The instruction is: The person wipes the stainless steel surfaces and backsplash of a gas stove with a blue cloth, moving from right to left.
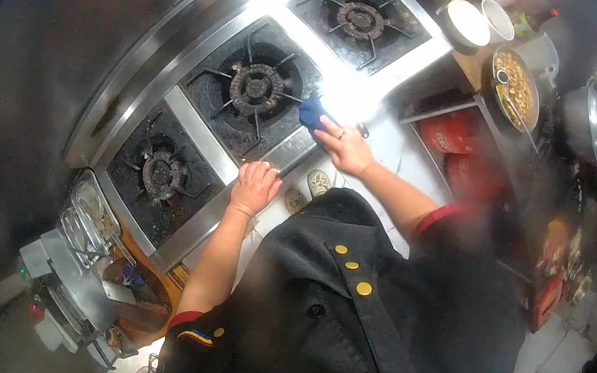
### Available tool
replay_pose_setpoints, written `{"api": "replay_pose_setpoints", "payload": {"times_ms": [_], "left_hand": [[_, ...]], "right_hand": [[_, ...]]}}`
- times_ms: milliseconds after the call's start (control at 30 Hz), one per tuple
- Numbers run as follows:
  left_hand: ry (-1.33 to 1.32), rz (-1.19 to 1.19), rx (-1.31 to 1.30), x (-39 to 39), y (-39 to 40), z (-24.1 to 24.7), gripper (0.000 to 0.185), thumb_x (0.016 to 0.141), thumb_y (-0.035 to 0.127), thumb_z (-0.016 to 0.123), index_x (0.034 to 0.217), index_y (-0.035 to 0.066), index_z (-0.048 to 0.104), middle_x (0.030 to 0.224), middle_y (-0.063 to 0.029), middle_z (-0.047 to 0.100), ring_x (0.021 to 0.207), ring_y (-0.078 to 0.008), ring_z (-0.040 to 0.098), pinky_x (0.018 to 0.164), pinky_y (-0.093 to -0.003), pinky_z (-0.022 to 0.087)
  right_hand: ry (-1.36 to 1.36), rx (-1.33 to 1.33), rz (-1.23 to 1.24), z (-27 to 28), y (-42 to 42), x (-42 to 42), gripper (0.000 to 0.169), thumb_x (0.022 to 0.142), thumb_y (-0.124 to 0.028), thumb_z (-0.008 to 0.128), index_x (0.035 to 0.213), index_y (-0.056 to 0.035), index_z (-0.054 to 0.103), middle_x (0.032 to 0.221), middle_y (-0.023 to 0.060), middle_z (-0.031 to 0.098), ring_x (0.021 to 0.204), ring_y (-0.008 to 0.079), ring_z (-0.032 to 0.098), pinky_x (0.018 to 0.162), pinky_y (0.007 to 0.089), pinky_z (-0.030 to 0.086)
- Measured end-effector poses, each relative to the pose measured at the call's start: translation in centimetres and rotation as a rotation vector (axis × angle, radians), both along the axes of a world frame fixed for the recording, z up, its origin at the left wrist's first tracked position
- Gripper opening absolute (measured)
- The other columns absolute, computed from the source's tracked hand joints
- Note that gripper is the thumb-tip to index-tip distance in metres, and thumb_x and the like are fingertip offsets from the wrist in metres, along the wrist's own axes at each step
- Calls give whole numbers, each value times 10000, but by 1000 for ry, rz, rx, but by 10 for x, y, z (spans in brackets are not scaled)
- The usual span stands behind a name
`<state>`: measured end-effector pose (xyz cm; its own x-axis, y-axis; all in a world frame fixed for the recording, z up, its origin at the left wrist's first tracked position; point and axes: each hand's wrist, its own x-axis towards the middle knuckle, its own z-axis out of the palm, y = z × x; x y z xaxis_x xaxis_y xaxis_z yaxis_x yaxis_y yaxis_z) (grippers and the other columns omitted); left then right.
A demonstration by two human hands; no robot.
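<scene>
My right hand (346, 146) presses a dark blue cloth (313, 118) onto the front steel edge of a gas stove, beside the middle burner (256, 86). A ring is on one finger. My left hand (256, 183) rests on the stove's front rim (293, 151), near the strip between the middle burner and the left burner (163, 172); no object shows in it. A third burner (360, 20) lies at the far right of the stove. The burners and their trays look blackened. Strong glare on the steel hides part of the surface by the cloth.
To the right stand a pan of chopped food (513, 88), white bowls (467, 22), a plastic jug (541, 54) and a large metal pot (583, 122). Red gas cylinders (448, 132) sit below. Metal trays (92, 213) and a steel appliance (80, 272) are at the left.
</scene>
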<state>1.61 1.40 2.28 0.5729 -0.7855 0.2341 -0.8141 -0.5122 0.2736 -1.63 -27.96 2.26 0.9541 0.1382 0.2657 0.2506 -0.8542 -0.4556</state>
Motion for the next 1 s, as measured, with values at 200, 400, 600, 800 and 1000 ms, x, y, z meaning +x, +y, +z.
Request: {"api": "replay_pose_setpoints", "payload": {"times_ms": [200, 400, 600, 800, 1000], "left_hand": [[-34, -24, -25, 0, -9, 6, 326, 743, 279, 706, 1002, 140, 564, 1026, -59, 536, 1008, -242, 514, 874, -416, 377], [10, -27, 28, -1, -13, 9, 315, 747, 274, 705, 994, 135, 568, 1051, -65, 529, 1023, -261, 501, 891, -423, 369], [-36, -10, -26, -3, -8, 8, 307, 759, 263, 704, 991, 124, 559, 1071, -80, 517, 1038, -297, 493, 905, -434, 360], [28, -3, 21, 0, -12, 12, 307, 764, 242, 705, 1003, 116, 559, 1093, -89, 514, 1052, -303, 494, 913, -446, 362], [-7, -86, 89, 1, -13, 4, 318, 760, 209, 670, 1061, 163, 580, 1242, -80, 491, 1174, -279, 473, 950, -442, 384]], "right_hand": [[61, -196, -960, -34, -152, 65, 508, 912, -359, 468, 1378, -155, 451, 1522, 99, 267, 1417, 354, 175, 1135, 564, 130], [-164, 569, -1293, -62, -101, 84, 786, 885, -329, 580, 1474, -23, 157, 1466, 384, 75, 1366, 501, 164, 1134, 480, 198], [329, 1094, -1324, -37, 114, 25, 1003, 794, -429, 690, 1457, 25, 90, 1437, 385, 179, 1352, 501, 206, 1120, 514, 203], [-6, 1019, -1328, -54, -64, 79, 930, 792, -438, 702, 1399, 67, 210, 1370, 359, 312, 1284, 470, 329, 1076, 481, 286], [-30, 685, -1473, -62, -251, 120, 761, 848, -354, 655, 1357, 87, 301, 1296, 357, 404, 1214, 465, 422, 1033, 463, 356]]}}
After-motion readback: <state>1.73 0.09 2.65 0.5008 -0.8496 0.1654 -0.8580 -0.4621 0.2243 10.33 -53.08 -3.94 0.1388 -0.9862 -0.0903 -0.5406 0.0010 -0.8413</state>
